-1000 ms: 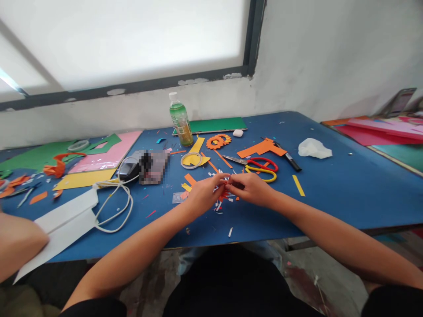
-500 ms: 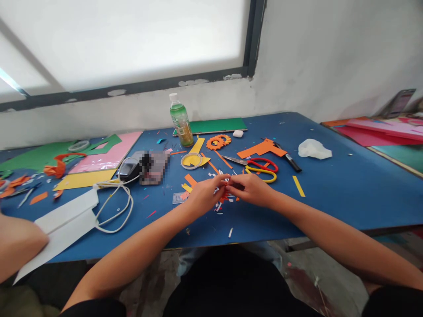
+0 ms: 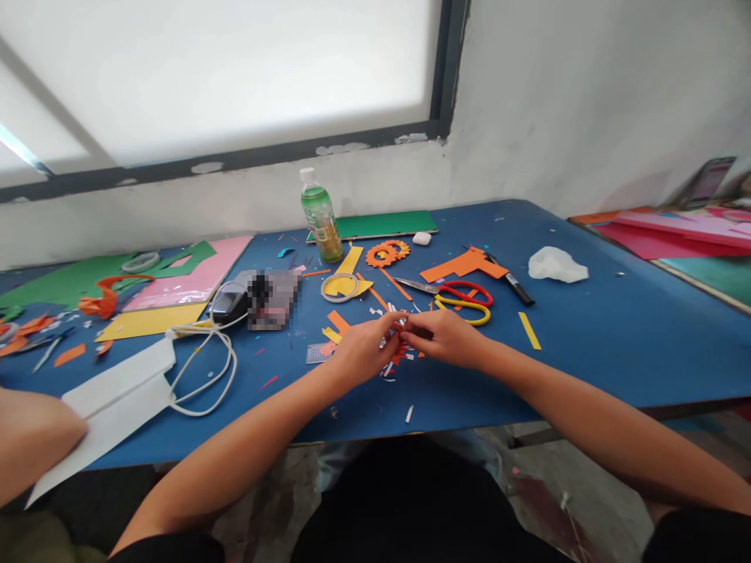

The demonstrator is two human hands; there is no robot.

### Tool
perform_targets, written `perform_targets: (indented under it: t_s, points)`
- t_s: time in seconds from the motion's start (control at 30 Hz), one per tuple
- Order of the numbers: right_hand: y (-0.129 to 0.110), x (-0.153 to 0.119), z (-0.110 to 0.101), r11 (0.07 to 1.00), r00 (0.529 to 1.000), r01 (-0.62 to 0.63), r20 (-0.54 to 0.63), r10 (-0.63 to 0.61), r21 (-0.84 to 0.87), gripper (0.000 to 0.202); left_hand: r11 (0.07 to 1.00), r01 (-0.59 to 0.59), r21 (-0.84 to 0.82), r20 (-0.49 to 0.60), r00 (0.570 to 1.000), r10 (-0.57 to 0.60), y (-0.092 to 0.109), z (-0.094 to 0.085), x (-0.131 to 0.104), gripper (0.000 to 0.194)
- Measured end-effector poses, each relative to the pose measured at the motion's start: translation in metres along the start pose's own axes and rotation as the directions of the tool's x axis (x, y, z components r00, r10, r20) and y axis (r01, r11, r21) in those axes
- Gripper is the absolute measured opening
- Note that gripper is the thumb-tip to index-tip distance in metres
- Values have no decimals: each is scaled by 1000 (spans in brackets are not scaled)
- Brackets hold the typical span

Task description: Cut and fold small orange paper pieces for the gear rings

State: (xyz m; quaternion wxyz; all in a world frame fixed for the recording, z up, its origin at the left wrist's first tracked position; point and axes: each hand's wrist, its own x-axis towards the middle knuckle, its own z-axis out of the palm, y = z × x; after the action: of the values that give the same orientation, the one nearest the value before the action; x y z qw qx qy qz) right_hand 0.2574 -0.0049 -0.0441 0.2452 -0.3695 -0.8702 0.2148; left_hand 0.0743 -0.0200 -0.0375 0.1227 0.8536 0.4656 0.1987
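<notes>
My left hand [image 3: 364, 344] and my right hand [image 3: 449, 336] meet over the table, fingertips pinched together. Between and just below them shows a jagged-edged orange-red paper piece [image 3: 401, 353], mostly hidden by my fingers. White and orange paper scraps lie around and under my hands. Scissors [image 3: 469, 301] with red and yellow handles rest just beyond my right hand. Behind my hands lie two toothed orange paper rings [image 3: 382, 254] and a roll of tape [image 3: 339, 287] on yellow paper. An orange paper cutout [image 3: 463, 264] lies beside a black marker [image 3: 516, 288].
A green-labelled bottle [image 3: 321, 217] stands near the wall. White cable [image 3: 228, 375] loops beside a dark device [image 3: 230, 303] on the left. Another person's arm [image 3: 35, 438] rests by folded white paper [image 3: 126, 391]. Crumpled white material [image 3: 557, 264] and a yellow strip [image 3: 529, 331] lie right.
My fingertips have shifted very slightly while staying pinched together at the same spot. Nothing on the table has visibly moved.
</notes>
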Motion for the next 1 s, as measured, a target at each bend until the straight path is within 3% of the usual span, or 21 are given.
perform_targets:
  t_s: [1.0]
  points:
    - [1, 0, 0, 999, 999, 18, 39, -17, -36, 18, 999, -42, 20, -18, 999, 43, -5, 5, -1, 35]
